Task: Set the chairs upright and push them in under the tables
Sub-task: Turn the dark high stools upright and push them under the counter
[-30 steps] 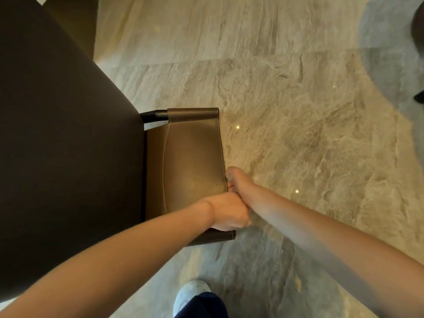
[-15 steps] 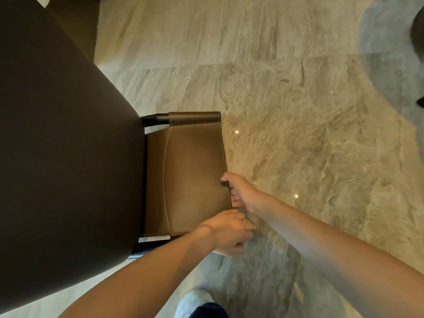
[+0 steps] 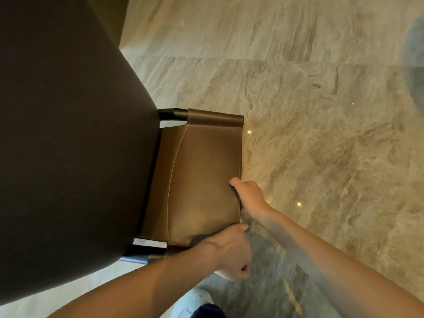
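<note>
A brown leather chair (image 3: 202,177) with a dark metal frame stands upright against the dark brown table (image 3: 68,138). Its seat is hidden under the tabletop and only the backrest and arm tubes show. My right hand (image 3: 249,197) grips the backrest's top edge, thumb over the leather. My left hand (image 3: 229,253) is closed around the near corner of the backrest, by the near arm tube (image 3: 142,251).
Polished marble floor (image 3: 309,134) spreads to the right and ahead. A dark shape sits at the far right edge (image 3: 415,65). My white shoe (image 3: 195,301) and dark trouser leg stand just below the hands.
The chair has slid further in under the table. Both hands stayed on the backrest; the left hand shifted down to the near corner.
</note>
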### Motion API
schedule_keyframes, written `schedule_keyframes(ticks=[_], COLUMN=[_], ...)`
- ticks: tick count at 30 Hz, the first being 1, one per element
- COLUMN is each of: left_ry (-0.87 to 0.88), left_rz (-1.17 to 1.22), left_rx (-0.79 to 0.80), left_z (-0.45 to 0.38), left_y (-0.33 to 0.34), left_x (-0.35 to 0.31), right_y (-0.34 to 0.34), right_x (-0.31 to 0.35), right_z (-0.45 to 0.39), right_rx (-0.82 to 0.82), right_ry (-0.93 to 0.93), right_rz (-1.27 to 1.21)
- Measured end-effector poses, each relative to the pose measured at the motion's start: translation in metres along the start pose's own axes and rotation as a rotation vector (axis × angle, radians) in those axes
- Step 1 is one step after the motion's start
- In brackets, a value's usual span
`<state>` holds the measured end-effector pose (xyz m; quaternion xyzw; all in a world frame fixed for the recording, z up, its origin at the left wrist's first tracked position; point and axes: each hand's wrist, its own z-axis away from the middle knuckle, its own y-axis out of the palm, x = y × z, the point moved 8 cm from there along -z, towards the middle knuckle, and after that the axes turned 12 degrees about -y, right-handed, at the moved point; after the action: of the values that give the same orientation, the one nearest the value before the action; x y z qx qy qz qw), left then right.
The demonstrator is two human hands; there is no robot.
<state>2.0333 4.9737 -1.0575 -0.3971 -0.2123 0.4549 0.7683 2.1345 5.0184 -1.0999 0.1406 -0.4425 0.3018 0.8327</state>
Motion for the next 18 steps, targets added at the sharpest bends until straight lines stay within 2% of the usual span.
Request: schedule_keyframes(ticks=[3,4,7,11,13,18], left_ry=[0.037,0.039,0.048,0.022,0.02,0.006], left_rz=[-0.047,-0.055,-0.048,-0.075,-0.057,-0.013], left_rx=[0.002,-0.001,0.029,0.033,0.07,0.047], left_z=[0.006,0.008,0.011,0.015,0.02,0.03], left_y=[0.005,0.006,0.009,0.006,0.004,-0.014], left_x=[-0.007,-0.008,-0.014,-0.01,-0.014,-0.035], right_y=[0.016,0.022,0.034,0.033,0.032,0.013], right_x=[0.003,0.006,0.005,0.0,0.002,0.021], right_z=[-0.009,-0.011,-0.011,-0.015,-0.011,0.021], right_rx=[0.043,0.094,0.185,0.097,0.081,0.049], right_ry=[0.135,0.182,0.285,0.273,0.263,0.252], right_rz=[-0.493,-0.575,-0.514,-0.428,-0.412,-0.379])
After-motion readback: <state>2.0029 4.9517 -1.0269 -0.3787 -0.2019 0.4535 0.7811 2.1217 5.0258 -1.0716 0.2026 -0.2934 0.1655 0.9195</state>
